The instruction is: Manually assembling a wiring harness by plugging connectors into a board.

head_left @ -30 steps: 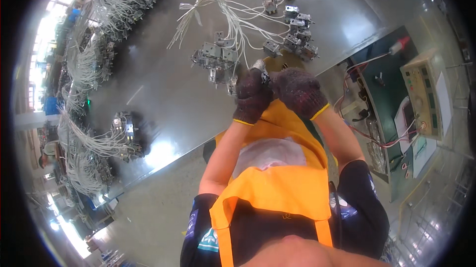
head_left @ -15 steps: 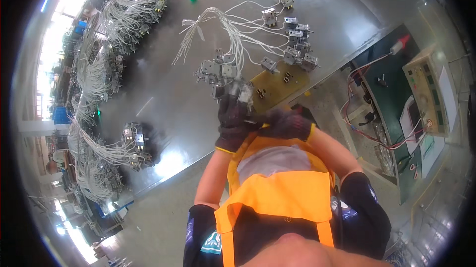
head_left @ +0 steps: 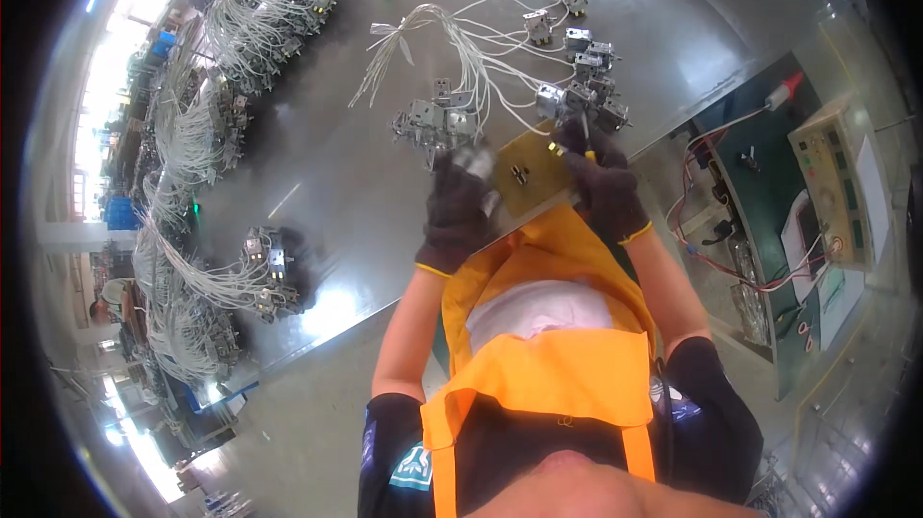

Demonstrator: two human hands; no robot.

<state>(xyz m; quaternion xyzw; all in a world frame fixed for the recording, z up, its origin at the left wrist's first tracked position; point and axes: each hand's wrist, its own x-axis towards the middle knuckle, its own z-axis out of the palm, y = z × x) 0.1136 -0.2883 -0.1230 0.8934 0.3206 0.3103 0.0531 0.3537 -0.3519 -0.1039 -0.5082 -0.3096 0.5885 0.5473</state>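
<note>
My left hand (head_left: 459, 206), in a dark glove with a yellow cuff, is closed around a blurred silvery metal switch-like unit (head_left: 476, 164). It is beside a cluster of wired metal units (head_left: 435, 122) on the table. My right hand (head_left: 606, 186), gloved alike, is over the right end of a tan board (head_left: 527, 172). A slim tool with a thin shaft and a yellowish part (head_left: 589, 148) shows at its fingers, which are partly hidden. Just beyond lie several boxy metal units (head_left: 582, 95) joined by white wires (head_left: 481, 57). Small brass and dark pieces (head_left: 519, 173) rest on the board.
Long heaps of white-wired units (head_left: 187, 153) line the left side of the metal table (head_left: 327, 162). A smaller wired bunch (head_left: 274, 273) lies at the near left. On the right, a green bench (head_left: 760, 259) holds a beige instrument box (head_left: 817, 186), red-and-white leads and scissors (head_left: 806, 333).
My hands have come apart. The right one moved right and forward to the board's right end by the metal units; the left stays by the left cluster with the silvery unit.
</note>
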